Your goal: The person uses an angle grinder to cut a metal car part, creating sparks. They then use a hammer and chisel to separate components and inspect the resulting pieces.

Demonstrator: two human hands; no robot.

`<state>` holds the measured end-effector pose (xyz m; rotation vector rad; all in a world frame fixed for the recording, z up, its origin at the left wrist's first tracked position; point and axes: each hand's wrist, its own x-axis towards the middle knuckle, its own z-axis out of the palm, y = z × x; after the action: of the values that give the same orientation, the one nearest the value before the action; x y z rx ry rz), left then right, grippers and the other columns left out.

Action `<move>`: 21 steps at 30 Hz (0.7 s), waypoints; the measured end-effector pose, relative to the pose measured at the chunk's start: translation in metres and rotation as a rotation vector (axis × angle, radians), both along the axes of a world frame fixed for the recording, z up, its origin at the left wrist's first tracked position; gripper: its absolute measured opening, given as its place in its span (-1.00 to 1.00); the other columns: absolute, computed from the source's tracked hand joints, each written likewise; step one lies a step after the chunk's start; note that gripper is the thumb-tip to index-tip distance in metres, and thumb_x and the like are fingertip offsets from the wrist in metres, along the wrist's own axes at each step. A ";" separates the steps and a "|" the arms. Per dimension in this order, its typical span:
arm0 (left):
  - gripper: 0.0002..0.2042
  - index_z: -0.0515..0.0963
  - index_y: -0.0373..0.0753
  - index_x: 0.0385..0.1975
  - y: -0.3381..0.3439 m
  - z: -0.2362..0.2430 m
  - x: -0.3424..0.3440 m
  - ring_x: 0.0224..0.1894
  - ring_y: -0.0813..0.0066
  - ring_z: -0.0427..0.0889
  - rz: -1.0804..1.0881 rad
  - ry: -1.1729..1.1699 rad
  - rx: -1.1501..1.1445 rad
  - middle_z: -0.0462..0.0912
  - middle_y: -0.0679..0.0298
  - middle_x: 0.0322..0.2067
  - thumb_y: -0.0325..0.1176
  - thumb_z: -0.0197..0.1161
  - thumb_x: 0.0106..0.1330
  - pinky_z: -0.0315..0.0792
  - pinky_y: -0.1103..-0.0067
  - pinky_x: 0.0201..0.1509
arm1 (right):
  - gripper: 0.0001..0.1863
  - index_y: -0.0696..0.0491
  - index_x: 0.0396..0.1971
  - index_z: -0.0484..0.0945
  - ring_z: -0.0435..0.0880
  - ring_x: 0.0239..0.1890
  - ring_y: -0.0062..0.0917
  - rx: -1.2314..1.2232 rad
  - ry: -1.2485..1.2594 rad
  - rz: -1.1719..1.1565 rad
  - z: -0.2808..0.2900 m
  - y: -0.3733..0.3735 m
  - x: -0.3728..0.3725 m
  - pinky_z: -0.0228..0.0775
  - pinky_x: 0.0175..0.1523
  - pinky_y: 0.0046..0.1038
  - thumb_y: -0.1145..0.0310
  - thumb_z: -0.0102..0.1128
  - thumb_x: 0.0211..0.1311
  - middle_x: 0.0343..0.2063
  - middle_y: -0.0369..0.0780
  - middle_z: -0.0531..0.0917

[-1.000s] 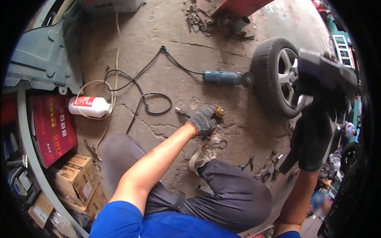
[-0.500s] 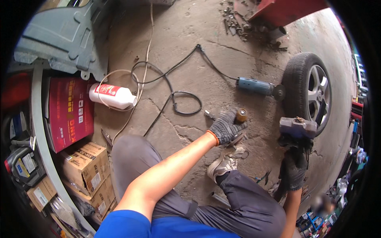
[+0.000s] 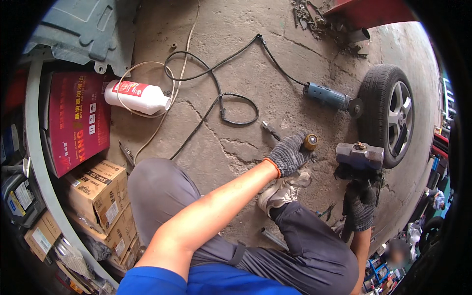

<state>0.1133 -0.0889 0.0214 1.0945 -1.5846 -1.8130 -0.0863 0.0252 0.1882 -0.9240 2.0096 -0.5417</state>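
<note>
My left hand (image 3: 287,155), in a grey knit glove with an orange cuff, is closed around a brass-coloured cylindrical part (image 3: 310,142), its round end turned up. In a similar dark glove, my right hand (image 3: 361,209) grips a sledgehammer (image 3: 360,156). The hammer's blocky metal head is raised to the right of the brass-coloured part, with a gap between them. Dark wrapping or grime covers the handle just below the head. My left hand hides the lower end of the part. A small metal fitting (image 3: 269,130) lies on the floor beside that hand.
An angle grinder (image 3: 327,96) with a black cord lies ahead, next to a wheel (image 3: 388,115) standing upright. To the left are a white bottle (image 3: 140,97), a red box (image 3: 81,123) and cardboard boxes (image 3: 98,191). My shoe (image 3: 285,191) is close below my left hand.
The hammer has moved left, closer to the brass-coloured part, and its head has turned a little. My left hand keeps its hold. The whole view has shifted slightly.
</note>
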 end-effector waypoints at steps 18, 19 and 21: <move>-0.53 0.43 -0.35 -0.02 -0.003 -0.011 -0.011 -0.10 -0.01 0.65 -0.162 -0.058 -0.117 0.65 -0.11 -0.19 -0.17 0.35 0.18 0.54 0.34 -0.03 | -0.66 0.13 -0.12 0.54 0.46 -0.49 -0.72 0.043 0.019 -0.057 -0.003 0.017 0.001 0.32 -0.41 -0.61 0.21 0.28 0.22 -0.45 -0.37 0.56; -0.52 0.42 -0.35 -0.01 -0.005 -0.010 -0.012 -0.12 -0.02 0.65 -0.189 -0.056 -0.105 0.65 -0.11 -0.20 -0.18 0.35 0.17 0.54 0.33 -0.04 | -0.66 0.13 -0.13 0.54 0.46 -0.50 -0.71 0.072 -0.010 -0.092 0.002 0.013 0.006 0.31 -0.43 -0.60 0.21 0.29 0.21 -0.46 -0.37 0.55; -0.52 0.42 -0.35 -0.01 -0.006 -0.008 -0.009 -0.12 -0.01 0.66 -0.213 -0.057 -0.125 0.65 -0.10 -0.20 -0.19 0.36 0.17 0.54 0.34 -0.04 | -0.66 0.14 -0.15 0.55 0.46 -0.53 -0.70 0.105 -0.039 -0.129 0.004 0.015 0.007 0.30 -0.45 -0.60 0.21 0.30 0.20 -0.50 -0.37 0.55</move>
<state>0.1041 -0.0947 0.0130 0.9597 -1.8833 -1.8005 -0.0795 0.0404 0.1921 -0.7194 2.0509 -0.5158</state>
